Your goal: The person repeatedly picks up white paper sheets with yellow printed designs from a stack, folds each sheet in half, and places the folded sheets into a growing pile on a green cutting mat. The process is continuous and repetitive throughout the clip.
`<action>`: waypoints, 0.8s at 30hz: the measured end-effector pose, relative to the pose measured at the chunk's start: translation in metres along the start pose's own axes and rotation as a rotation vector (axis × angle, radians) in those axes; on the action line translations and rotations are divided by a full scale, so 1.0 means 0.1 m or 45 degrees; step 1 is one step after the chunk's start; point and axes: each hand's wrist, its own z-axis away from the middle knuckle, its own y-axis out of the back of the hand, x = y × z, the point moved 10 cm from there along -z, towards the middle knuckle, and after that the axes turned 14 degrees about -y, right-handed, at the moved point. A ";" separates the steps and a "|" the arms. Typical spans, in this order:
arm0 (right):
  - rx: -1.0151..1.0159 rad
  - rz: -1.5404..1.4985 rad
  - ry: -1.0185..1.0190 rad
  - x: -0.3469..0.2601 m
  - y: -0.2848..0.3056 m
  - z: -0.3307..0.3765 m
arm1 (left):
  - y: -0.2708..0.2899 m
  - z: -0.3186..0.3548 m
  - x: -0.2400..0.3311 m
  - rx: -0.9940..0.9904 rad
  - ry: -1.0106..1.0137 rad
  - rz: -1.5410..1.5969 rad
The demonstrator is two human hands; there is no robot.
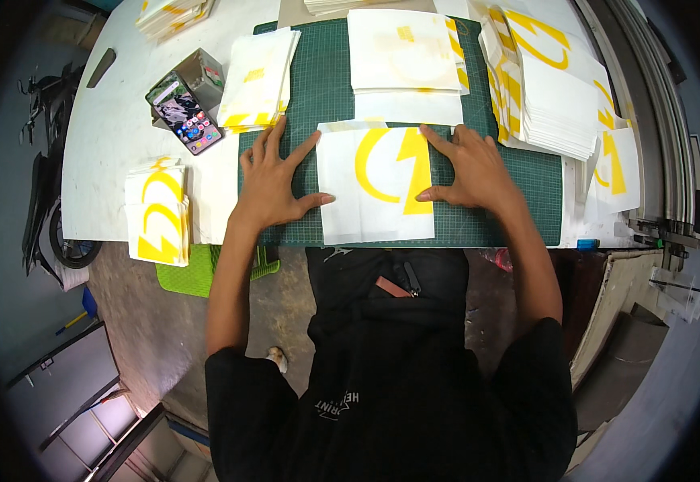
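Note:
Flat in front of me lies a white rectangular piece [342, 193], sheet or flat bag I cannot tell, printed with a yellow arc and bolt shape. It rests on a green cutting mat [318, 60] and reaches the table's front edge. My left hand [274, 183] is open, its fingers spread; the index finger and thumb touch the piece's left edge. Along the right edge, my right hand [476, 173] is also open, with its index finger by the top corner and its thumb on the yellow print. Neither hand grips anything.
Similar pieces are stacked at the back centre [402, 56], back left [257, 76], right [555, 96] and front left [157, 217]. A lit phone [184, 112] leans against a grey box [203, 74]. Beneath the table sits a green plastic basket [189, 273].

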 end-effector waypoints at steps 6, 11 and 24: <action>0.178 -0.310 -0.054 0.12 0.15 0.08 | 0.01 -0.08 0.20 0.049 -0.250 0.044; 0.449 -0.727 -0.056 -0.03 0.09 0.68 | -0.12 0.21 0.56 0.061 -0.207 -0.067; 0.354 -0.356 0.233 -0.41 -0.20 0.62 | 0.07 0.10 0.92 0.308 -0.308 0.177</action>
